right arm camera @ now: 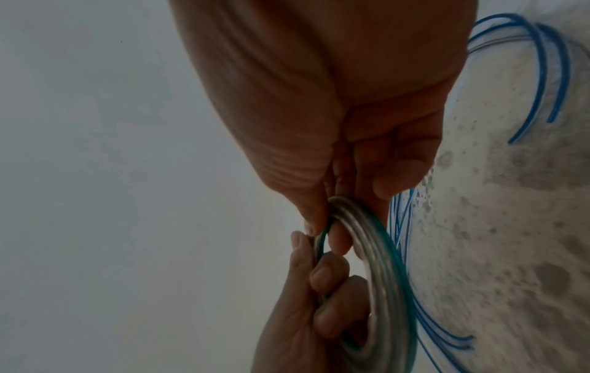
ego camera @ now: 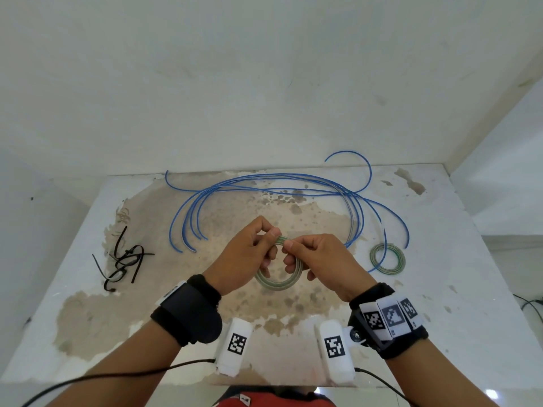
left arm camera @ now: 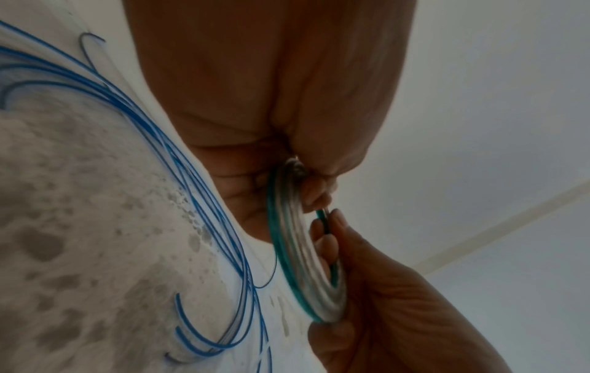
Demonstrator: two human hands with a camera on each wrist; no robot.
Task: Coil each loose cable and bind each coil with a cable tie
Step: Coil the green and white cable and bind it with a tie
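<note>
Hands meet above the table (ego camera: 440, 289): left hand (ego camera: 244, 259) and right hand (ego camera: 320, 259) both pinch the top of a green-and-clear cable coil (ego camera: 276, 282) hanging between them. Left wrist view: fingers (left arm camera: 314, 191) clamp the coil. Right wrist view: same grip, blue cable (right arm camera: 542, 63) beyond.

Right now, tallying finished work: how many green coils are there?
2: one coil held in both hands at table centre, one coil lying on the table at right.

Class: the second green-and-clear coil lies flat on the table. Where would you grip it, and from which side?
Pinch the near rim of the flat coil from above, all turns together. A blue cable crosses its left part, so avoid that side.
</note>
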